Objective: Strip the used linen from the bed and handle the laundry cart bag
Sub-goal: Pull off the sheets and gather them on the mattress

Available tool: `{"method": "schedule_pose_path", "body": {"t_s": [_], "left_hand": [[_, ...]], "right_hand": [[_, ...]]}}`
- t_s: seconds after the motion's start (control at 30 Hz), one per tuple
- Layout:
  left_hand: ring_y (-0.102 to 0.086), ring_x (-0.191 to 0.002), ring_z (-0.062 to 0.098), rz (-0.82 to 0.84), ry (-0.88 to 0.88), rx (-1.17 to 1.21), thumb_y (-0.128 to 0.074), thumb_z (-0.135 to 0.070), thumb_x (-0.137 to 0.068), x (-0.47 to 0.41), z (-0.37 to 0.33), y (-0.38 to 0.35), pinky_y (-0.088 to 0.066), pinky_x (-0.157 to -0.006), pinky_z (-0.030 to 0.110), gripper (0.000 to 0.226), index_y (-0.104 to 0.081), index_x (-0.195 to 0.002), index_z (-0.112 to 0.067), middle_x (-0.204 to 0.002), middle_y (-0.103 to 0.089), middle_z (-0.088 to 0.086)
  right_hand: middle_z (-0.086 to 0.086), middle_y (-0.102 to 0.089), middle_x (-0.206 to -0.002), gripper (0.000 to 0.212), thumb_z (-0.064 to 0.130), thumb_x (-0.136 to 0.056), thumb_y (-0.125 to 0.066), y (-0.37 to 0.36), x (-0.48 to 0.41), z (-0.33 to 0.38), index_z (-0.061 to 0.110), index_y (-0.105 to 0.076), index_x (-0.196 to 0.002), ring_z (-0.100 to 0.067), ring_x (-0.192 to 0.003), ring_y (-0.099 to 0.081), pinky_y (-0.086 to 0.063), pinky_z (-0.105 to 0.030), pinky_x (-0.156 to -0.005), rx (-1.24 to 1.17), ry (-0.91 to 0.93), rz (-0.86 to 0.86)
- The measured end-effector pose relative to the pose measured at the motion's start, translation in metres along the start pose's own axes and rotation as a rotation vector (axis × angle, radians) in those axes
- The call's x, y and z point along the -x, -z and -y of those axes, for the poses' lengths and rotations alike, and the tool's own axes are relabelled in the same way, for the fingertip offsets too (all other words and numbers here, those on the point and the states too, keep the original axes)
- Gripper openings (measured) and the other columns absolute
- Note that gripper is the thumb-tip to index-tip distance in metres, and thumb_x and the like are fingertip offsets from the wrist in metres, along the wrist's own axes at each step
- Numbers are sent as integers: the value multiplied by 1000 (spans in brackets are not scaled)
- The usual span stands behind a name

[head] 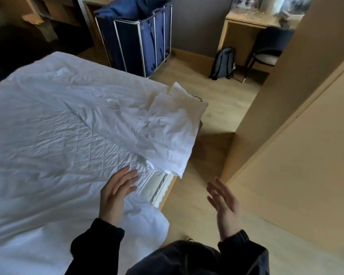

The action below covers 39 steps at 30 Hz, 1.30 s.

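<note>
We are stripping the sheet (72,124); left hand (115,193) and right hand (224,203) are hovering spread and empty at the bed's (165,193) near corner, needing a grip next.

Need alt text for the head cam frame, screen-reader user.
Two open hands, holding nothing: the left hand over the rumpled white sheet near the bed edge, the right hand over the floor beside it. The sheet is pulled loose there, baring the mattress side. A blue laundry cart stands past the bed, with a backpack by a chair further right.
</note>
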<state>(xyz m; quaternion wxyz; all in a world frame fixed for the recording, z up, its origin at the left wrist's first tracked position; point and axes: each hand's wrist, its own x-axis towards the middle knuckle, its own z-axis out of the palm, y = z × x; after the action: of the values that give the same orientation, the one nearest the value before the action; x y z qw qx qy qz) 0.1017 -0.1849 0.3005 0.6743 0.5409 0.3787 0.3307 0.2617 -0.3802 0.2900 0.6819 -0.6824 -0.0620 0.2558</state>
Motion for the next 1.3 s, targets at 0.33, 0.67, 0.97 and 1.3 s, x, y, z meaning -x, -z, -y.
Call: {"method": "schedule_pose_path", "body": {"t_s": [0.33, 0.67, 0.97, 1.3], "left_hand": [[-65, -107, 25, -11, -18, -37, -59, -19, -76, -66, 4, -92, -49, -90, 39, 33, -66, -108, -19, -107, -72, 4], [-66, -105, 22, -41, -6, 9, -65, -30, -71, -221, -2, -118, -49, -88, 38, 41, -65, -110, -18, -108, -72, 4], [-67, -103, 22, 52, 70, 5, -65, -28, -69, -347, -24, -167, -50, -89, 38, 41, -64, -108, -18, -105, -72, 2], [-68, -95, 20, 193, 105, 18, -59, -11, -79, -475, -8, -300, -51, -82, 35, 32, -63, -110, -14, -101, -73, 1]], "right_hand": [[-2, -68, -112, 43, 23, -78, -52, 27, -102, 25, 20, -56, -121, -17, -111, -63, -47, -44, -100, -20, 1, -34], [-6, -68, -111, 36, -2, -96, -46, -42, -245, 43, 8, -53, -129, -21, -110, -63, -47, -46, -100, 70, -16, -6], [-9, -67, -115, 37, 1, -97, -46, -73, -355, 91, 7, -50, -134, -20, -110, -63, -47, -44, -99, 47, -55, -102], [-10, -63, -124, 40, 8, -97, -52, -34, -490, 140, 4, -47, -137, -17, -113, -60, -44, -39, -105, -46, -53, -261]]}}
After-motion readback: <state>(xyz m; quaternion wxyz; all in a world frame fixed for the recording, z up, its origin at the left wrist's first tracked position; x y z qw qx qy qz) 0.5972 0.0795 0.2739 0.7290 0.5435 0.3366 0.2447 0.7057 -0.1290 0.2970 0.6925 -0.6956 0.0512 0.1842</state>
